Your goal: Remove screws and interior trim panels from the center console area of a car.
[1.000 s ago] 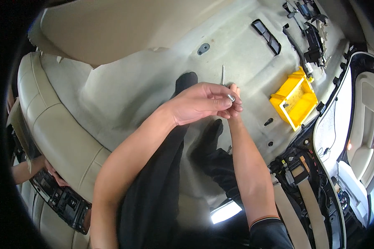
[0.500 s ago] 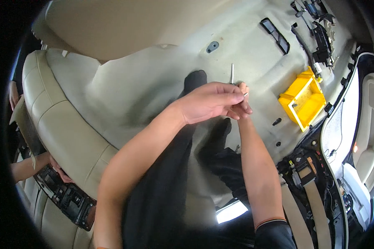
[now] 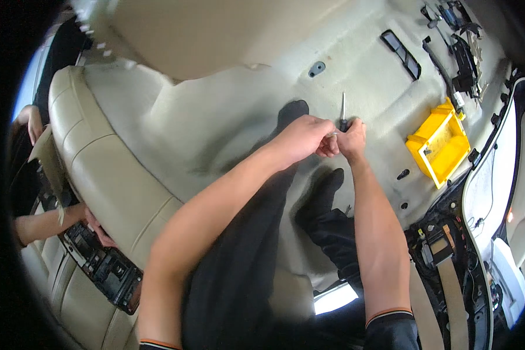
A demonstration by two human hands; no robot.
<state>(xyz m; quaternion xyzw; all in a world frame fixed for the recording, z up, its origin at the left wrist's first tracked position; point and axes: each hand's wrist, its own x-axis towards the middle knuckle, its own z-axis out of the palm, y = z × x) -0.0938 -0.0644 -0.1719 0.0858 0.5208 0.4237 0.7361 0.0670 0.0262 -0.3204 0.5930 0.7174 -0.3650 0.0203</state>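
Observation:
Above the pale carpeted floor (image 3: pixel 210 111) of a car interior, my two hands meet in front of my knees. My right hand (image 3: pixel 352 139) is closed around a screwdriver (image 3: pixel 343 108); its thin metal shaft points away from me and a bit of dark handle shows at the fingers. My left hand (image 3: pixel 306 137), touching the right, has its fingers bent in a pinch. Something small and silvery shows at its fingertips, too small to name.
At right stands a yellow plastic bin (image 3: pixel 443 146). Dark trim pieces (image 3: pixel 465 64) and a black-framed part (image 3: pixel 401 54) lie beyond. Left is a beige seat back (image 3: pixel 108 151); past it, another person's hand (image 3: pixel 96 226) touches a black panel (image 3: pixel 102 271). A beige panel (image 3: pixel 198 35) overhangs the far side.
The scene has shifted slightly rightward in view. My left fingers have curled in, and my right hand has turned from behind them to beside them, showing the screwdriver's dark handle.

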